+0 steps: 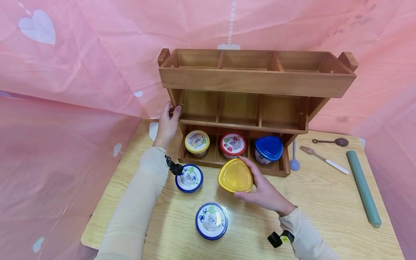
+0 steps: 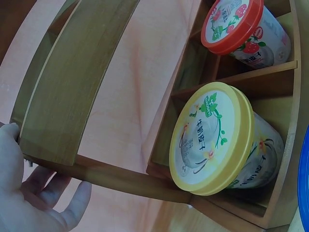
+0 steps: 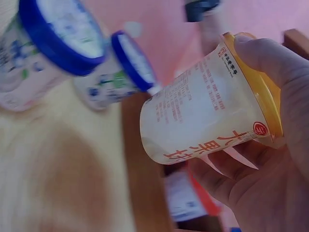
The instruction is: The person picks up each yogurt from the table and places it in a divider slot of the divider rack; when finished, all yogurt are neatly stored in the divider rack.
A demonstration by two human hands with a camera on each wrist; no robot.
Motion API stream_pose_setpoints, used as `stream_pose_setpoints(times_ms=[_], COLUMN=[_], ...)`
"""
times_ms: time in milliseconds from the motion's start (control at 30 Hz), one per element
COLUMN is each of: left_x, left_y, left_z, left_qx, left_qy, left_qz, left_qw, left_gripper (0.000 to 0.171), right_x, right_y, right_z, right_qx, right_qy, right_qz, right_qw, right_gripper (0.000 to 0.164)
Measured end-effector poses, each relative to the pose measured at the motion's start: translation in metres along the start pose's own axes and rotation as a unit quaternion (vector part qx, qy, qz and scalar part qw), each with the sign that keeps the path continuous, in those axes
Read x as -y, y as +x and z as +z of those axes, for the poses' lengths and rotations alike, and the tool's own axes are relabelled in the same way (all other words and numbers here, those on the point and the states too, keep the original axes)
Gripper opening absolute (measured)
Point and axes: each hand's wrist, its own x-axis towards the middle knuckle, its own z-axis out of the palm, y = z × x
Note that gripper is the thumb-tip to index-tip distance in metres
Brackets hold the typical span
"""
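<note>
— Our right hand (image 1: 263,189) grips the cup (image 1: 235,176), with the thumb on its near side and bent fingers on the far side.

— Where do we have the cup?

— We hold it over the table (image 1: 308,195), just in front of the rack (image 1: 256,81), nearest the red tub (image 1: 233,144). Its lid is yellow and three-sided, with rounded corners. From our right wrist we see its pale wall, printed with orange-red characters.

— And our left hand (image 1: 167,126)?

— It grips the rack's left side at the middle tier, thumb to the front.

— What do we see in the bottom tier?

— From left to right, the yellow tub (image 1: 197,141), the red tub and the blue cup (image 1: 269,148), one to each compartment.

— Do we count more tubs?

— Two, both on the table: a blue-rimmed tub (image 1: 189,178) left of our cup, and a second blue-rimmed tub (image 1: 212,221) closer to us.

— Farther out?

— To the right, we find a blue spoon (image 1: 294,164) just beside the rack, a white-handled fork (image 1: 336,166), a dark spoon (image 1: 341,142) behind that and a green rod (image 1: 363,187) near the table's edge. Behind the rack, we see pink cloth (image 1: 97,72) with pale hearts.
</note>
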Motion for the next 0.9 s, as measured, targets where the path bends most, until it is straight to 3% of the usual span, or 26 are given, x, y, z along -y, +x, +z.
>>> stream_pose_setpoints(times_ms=[333, 633, 900], left_x=[-0.002, 0.001, 0.037], left_y=[0.000, 0.002, 0.020], left_z=[-0.001, 0.000, 0.004], left_qx=[0.000, -0.002, -0.011], left_qy=[0.000, 0.004, -0.005], left_qz=[0.002, 0.008, 0.020], left_qw=[1.0000, 1.0000, 0.9997], left_gripper=[0.045, 0.045, 0.046], right_x=[0.040, 0.059, 0.070], right_y=[-0.018, -0.017, -0.002], right_z=[-0.041, -0.071, -0.099], right_qx=[-0.109, -0.176, -0.237], right_qy=[0.047, 0.115, 0.131], right_qz=[-0.073, -0.146, -0.161], right_qw=[0.990, 0.967, 0.949], right_gripper=[0.108, 0.112, 0.109])
